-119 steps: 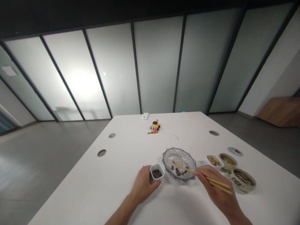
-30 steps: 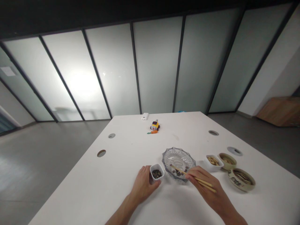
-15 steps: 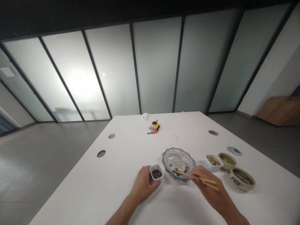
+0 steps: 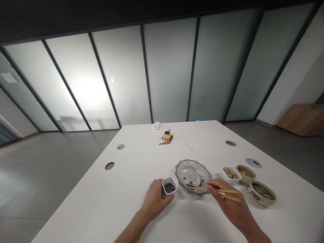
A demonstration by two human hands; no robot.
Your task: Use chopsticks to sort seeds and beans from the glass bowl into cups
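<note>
At a white desk [image 4: 131, 202], a person's right hand [image 4: 231, 206] grips two wooden chopsticks [image 4: 215, 191], tips among dark beans in one glass dish [image 4: 193, 173]; the left hand [image 4: 153, 200] is closed around one small white cup [image 4: 169, 186] of beans just beside it. Three more bowls [image 4: 260, 194] sit to the right, one toy car [image 4: 167, 135] well beyond

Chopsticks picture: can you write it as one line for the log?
right hand: holds chopsticks | tips: in glass bowl, at dark beans | left hand: grips small white cup | surface: white table
</note>
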